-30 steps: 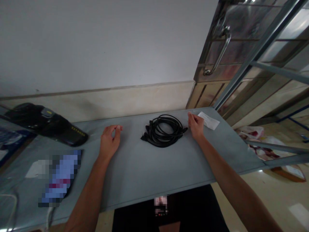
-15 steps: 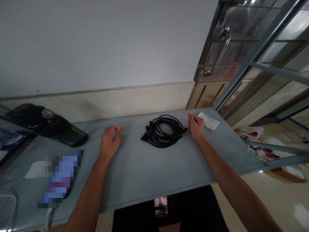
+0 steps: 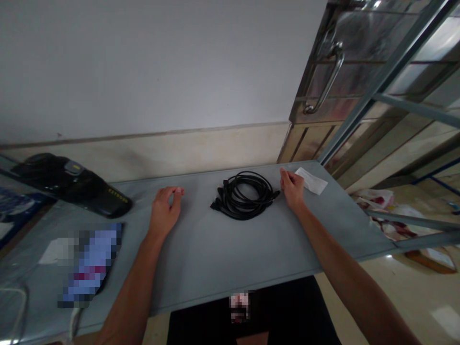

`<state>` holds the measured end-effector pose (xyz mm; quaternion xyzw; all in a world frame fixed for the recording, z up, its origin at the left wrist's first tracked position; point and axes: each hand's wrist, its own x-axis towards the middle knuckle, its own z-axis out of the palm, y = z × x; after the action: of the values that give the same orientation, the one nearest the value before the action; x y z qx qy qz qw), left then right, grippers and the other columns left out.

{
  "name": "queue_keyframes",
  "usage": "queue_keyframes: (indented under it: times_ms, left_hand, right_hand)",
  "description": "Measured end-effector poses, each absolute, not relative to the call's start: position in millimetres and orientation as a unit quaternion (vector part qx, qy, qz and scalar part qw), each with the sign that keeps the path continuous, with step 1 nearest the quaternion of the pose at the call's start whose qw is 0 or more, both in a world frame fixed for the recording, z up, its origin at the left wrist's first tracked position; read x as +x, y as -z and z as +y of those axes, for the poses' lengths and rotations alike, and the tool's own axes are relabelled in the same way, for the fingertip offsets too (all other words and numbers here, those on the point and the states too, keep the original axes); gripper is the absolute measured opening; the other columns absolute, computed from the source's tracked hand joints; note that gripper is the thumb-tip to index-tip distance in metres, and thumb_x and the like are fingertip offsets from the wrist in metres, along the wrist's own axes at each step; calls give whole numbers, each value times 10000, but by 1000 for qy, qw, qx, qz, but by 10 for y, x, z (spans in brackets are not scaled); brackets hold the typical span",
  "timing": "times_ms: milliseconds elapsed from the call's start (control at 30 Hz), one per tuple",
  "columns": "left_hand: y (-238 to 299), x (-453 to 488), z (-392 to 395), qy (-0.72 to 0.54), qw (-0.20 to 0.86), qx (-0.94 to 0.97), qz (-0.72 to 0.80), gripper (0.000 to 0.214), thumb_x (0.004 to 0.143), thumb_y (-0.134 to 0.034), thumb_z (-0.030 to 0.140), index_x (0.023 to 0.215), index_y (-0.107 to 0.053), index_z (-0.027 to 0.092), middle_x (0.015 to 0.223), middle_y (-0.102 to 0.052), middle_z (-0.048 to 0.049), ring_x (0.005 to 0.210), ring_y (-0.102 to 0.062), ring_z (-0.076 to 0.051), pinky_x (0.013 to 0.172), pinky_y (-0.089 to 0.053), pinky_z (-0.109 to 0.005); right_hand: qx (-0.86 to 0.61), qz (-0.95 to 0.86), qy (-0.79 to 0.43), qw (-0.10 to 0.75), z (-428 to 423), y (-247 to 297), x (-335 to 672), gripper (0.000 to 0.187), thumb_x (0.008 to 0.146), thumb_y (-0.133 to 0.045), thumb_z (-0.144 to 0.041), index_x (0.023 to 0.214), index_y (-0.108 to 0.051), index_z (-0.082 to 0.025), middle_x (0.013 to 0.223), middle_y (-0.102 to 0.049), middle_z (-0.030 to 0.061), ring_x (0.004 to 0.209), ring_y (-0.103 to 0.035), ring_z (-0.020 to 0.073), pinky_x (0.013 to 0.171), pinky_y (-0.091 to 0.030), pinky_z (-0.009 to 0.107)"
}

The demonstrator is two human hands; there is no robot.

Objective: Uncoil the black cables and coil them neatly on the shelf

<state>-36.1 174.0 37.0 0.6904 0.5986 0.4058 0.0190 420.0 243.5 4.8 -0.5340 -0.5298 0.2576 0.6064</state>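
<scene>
A coiled bundle of black cables (image 3: 239,211) lies on the grey tabletop (image 3: 233,258), its plug ends pointing left. My left hand (image 3: 166,207) rests on the table left of the coil and apart from it. Its fingers are curled in, with thumb and fingertips close together and nothing seen in them. On the other side, my right hand (image 3: 292,188) lies beside the coil's right edge, fingers folded into a loose fist that shows nothing held. Just behind that hand is a flat white paper packet (image 3: 313,181).
On the left lie a black handheld vacuum (image 3: 82,187) and a blurred-out phone-like device (image 3: 94,261) with a pale cable (image 3: 74,321). A wall (image 3: 179,72) runs along the table's back. A metal frame (image 3: 359,117) rises at the right, near a door handle (image 3: 328,81).
</scene>
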Motion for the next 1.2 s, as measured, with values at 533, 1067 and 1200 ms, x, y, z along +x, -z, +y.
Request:
queue_keyframes:
  times_ms: [533, 1067, 1200]
  left_hand:
    - [-367, -359, 1753, -412, 12, 701, 582, 374, 1161, -484, 514, 1040, -737, 266, 1075, -831, -90, 1083, -754, -320, 1070, -577, -511]
    - [-382, -350, 1744, -410, 16, 700, 584, 376, 1159, -482, 506, 1044, -746, 264, 1074, -830, -95, 1092, -748, -331, 1074, -576, -529]
    - [-394, -327, 1729, -405, 16, 706, 582, 369, 1160, -480, 504, 1042, -736, 266, 1072, -828, -95, 1091, -742, -333, 1076, -570, -529]
  right_hand:
    - [-538, -527, -258, 605, 2428, -70, 4181, 711, 1004, -658, -824, 612, -474, -261, 552, -429, -35, 531, -376, 132, 486, -299, 304]
    - [-536, -560, -231, 588, 2324, -227, 4106, 726, 1016, -634, -820, 592, -475, -252, 545, -419, -30, 541, -385, 136, 520, -296, 315]
    - [-534, -576, -218, 579, 2276, -290, 4053, 733, 1008, -627, -825, 582, -449, -255, 545, -397, -31, 552, -371, 137, 530, -296, 320]
